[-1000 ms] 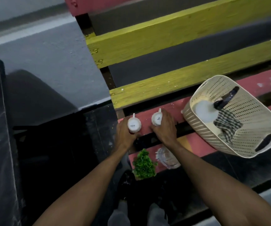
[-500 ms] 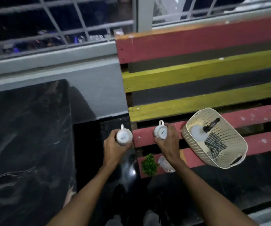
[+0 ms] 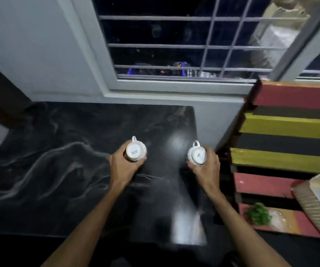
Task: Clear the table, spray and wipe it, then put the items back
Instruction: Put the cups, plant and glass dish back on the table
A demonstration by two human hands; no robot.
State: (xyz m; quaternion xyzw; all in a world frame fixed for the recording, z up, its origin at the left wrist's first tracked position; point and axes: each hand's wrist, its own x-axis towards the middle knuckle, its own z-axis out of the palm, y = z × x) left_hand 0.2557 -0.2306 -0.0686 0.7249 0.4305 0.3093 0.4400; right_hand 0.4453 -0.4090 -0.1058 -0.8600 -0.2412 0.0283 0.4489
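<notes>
My left hand [image 3: 123, 166] grips a white cup [image 3: 135, 151] held upside down, its base with a printed mark facing up and its handle pointing away. My right hand [image 3: 206, 168] grips a second white cup [image 3: 197, 154], also upside down. Both cups hang over the black marble table [image 3: 59, 151], the right one near the table's right edge. I cannot tell whether either cup touches the tabletop.
A red, yellow and black slatted bench [image 3: 282, 128] stands to the right. On it lie a small green plant [image 3: 258, 213], a clear plastic item [image 3: 279, 218] and a cream perforated basket [image 3: 313, 205] holding a cloth. A barred window [image 3: 184, 45] is behind the table.
Both hands lifted the two cups off the bench and carried them left over the black table. My view swung left and up, away from the bench.
</notes>
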